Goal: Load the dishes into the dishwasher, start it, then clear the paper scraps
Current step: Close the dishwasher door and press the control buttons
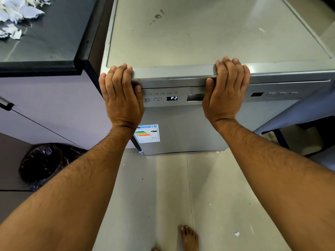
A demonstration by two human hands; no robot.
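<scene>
Fingers (pixel 117 75) of the left hand (pixel 121 98) lie over the front top edge of the dishwasher (pixel 181 127), near its left corner, with the thumb pressed against the face of the door just below the edge. The right hand (pixel 226 93) does the same further right: its fingers curl over the top edge and its thumb sits on the strip under it. Both hands grasp the top edge, one either side of the control panel (pixel 163 97), and both forearms reach straight forward from the bottom of the view.

The dishwasher door stands closed and upright. Between the hands the panel's display (pixel 172 98) reads P2, with two buttons to its left and a recessed handle (pixel 195 97) to its right, partly hidden by the right hand. An energy label (pixel 148 133) is stuck on the door's left side, below the left wrist. The dishwasher's flat top (pixel 199 33) is grey and bears a few dark marks.

Paper scraps (pixel 16 17) lie in a heap on the dark counter (pixel 54 33) at upper left, well apart from the hands. A bin (pixel 43 163) lined with a black bag stands on the floor (pixel 163 196) by the cabinet, left of the dishwasher. A few small white scraps dot the floor tiles, and a bare foot (pixel 189 238) shows at the bottom edge
</scene>
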